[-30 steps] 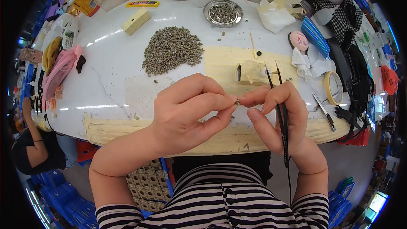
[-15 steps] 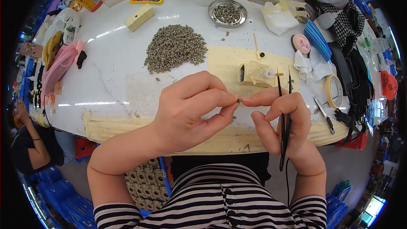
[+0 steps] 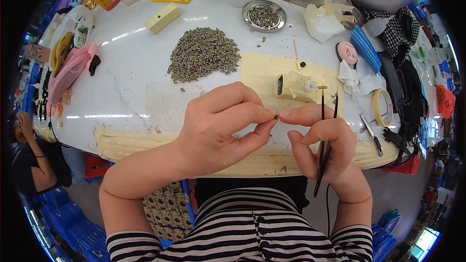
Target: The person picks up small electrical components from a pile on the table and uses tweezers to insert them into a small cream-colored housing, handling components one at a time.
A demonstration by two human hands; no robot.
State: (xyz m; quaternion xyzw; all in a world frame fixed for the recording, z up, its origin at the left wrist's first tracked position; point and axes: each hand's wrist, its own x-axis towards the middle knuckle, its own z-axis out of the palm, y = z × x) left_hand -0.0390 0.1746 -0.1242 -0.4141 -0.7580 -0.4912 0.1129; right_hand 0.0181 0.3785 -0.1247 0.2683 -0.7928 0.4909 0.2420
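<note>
Centre of frame, just below mid-height: left hand [image 3: 221,131] and right hand [image 3: 318,140] meet fingertip to fingertip over the near edge of the white table [image 3: 126,73]. Between them sits a tiny dark part [image 3: 276,116], pinched by the left thumb and forefinger, w/ the right forefinger tip touching it from the other side. Left hand is closed in a pinch on the part. Right hand is curled around black tweezers [image 3: 326,140], held along the palm w/ tips pointing up, so it's busy w/ two things at once.

Handling, my read: the part looks light, hard and probably stiff, too small to tell its shape. Easy to flick away or drop, so a fingertip pinch on its sides or the tweezer tips is the only real hold. Not fragile-looking, but losable.

Around it: upper centre, a big pile of small grey-brown pieces [image 3: 204,60] lies loose on the table. Above right of that, a round metal dish [image 3: 264,15] holds more of them. Right of centre, a small tape-wrapped fixture [image 3: 297,86] sits on the yellowish mat [image 3: 262,73], just beyond the fingers. Far right: roll of tape [image 3: 382,106], a pen-like tool [image 3: 371,133]. Upper left: a cream block [image 3: 163,18], pink mesh basket [image 3: 68,70].

Nothing blocks the hands; the fixture is the nearest obstacle. Another person [image 3: 29,160] sits at lower left, well apart.
</note>
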